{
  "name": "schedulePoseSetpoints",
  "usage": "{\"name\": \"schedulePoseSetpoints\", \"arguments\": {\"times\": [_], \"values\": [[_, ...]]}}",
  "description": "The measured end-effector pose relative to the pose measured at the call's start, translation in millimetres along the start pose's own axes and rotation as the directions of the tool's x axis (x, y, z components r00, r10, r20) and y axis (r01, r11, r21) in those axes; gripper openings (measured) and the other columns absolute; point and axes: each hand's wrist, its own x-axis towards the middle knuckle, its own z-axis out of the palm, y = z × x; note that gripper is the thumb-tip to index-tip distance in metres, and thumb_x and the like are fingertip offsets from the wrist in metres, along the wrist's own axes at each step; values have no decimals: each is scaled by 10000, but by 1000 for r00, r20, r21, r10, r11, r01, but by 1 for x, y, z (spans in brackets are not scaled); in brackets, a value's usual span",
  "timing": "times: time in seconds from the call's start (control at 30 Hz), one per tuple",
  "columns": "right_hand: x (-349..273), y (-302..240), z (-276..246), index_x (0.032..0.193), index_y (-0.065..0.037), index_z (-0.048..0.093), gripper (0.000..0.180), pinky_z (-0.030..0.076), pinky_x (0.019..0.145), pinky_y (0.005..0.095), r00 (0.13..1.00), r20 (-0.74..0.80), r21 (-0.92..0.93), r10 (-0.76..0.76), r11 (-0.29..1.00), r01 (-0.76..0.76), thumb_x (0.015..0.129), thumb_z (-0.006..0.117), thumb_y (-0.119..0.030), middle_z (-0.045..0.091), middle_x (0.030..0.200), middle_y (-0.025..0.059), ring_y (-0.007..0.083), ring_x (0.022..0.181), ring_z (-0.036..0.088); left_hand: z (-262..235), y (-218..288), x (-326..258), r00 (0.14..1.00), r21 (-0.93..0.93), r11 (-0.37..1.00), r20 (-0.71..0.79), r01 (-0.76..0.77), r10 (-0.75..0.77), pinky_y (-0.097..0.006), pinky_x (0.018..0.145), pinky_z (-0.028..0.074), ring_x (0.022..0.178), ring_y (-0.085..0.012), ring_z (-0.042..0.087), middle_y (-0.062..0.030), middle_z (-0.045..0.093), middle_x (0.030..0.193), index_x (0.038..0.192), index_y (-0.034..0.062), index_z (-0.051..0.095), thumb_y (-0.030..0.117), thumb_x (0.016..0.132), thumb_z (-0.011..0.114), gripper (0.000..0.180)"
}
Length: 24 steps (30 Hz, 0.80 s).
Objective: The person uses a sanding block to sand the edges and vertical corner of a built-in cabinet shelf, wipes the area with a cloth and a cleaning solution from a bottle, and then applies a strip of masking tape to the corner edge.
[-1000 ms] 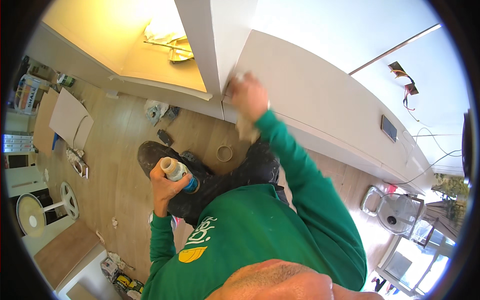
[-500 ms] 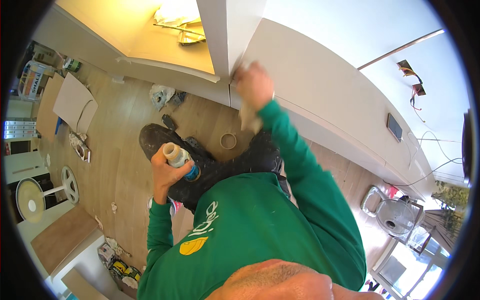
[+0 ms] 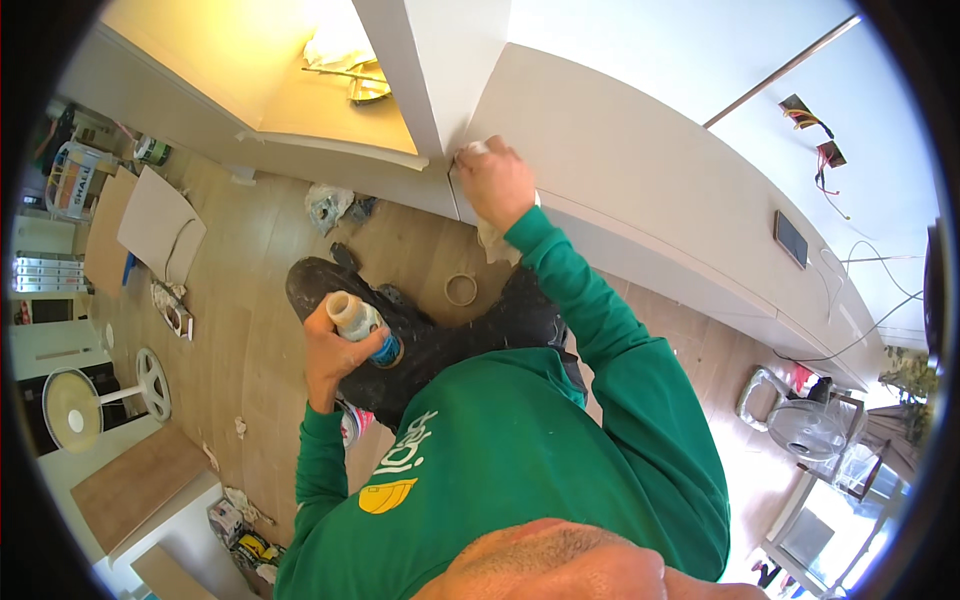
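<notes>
My left hand (image 3: 338, 352) is wrapped around a bottle (image 3: 352, 312) with an uncapped neck and a blue band low down, held upright above my dark trousers. My right hand (image 3: 500, 185) is closed on a pale cloth (image 3: 495, 243), whose loose end hangs below the wrist; a white bit shows at the fingertips. Those fingers press at the edge of a long off-white ledge (image 3: 620, 150), right beside the foot of an upright panel (image 3: 432, 75). What lies under the fingertips is hidden.
A ring-shaped roll (image 3: 461, 289) lies on the wood floor between my legs. Crumpled plastic (image 3: 327, 207) sits by the cabinet base. A phone (image 3: 790, 240) rests on the ledge, below loose wall wires (image 3: 822, 170). Leftward are leaning boards (image 3: 160, 222) and a fan (image 3: 75, 408).
My right hand, blurred by motion before, is now sharper and slightly nearer me, still at the ledge's corner. My left hand keeps its hold on the bottle. The whole view has shifted a little.
</notes>
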Motion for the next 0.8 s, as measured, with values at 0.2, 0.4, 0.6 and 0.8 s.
{"name": "schedulePoseSetpoints", "arguments": {"times": [0.2, 0.4, 0.6, 0.8], "values": [[84, 27, 16, 915, -67, 736, 196, 560, 779, 484, 989, 114, -181, 96, 981, -74, 858, 588, -182, 624, 1079, 185, 379, 951, 649, 1, -12, -13, 998, 27, 998, -51, 48, -47, -302, 710, 535, 756, -132, 644, -51, 677, 824, 904, 25, 640, 114, 646, 871, 358], [192, 92, 17, 914, -54, 726, 222, 556, 803, 496, 961, -72, -147, 266, 950, -274, 883, 547, -182, 653, 1111, 219, 416, 946, 676, -1, -10, -10, 998, 34, 998, -46, 53, -51, -306, 742, 543, 794, -137, 667, -46, 687, 851, 928, 26, 653, 110, 651, 864, 358], [27, 13, 18, 859, -115, 698, 126, 565, 712, 488, 998, 46, -54, -52, 997, 54, 827, 606, -194, 594, 984, 146, 348, 826, 664, -4, -12, -8, 999, 16, 1000, -38, 22, -21, -305, 739, 540, 787, -135, 662, -30, 686, 843, 927, 38, 655, 133, 656, 870, 358], [-80, -33, -63, 1060, -72, 776, 212, 547, 796, 353, 864, 406, 728, -299, 678, -107, 886, 689, -157, 745, 1000, 178, 303, 912, 697, -29, -6, -6, 985, 87, 988, -103, -129, 137, -306, 694, 536, 720, -141, 653, -37, 686, 805, 877, 51, 644, 145, 634, 872, 346]]}}
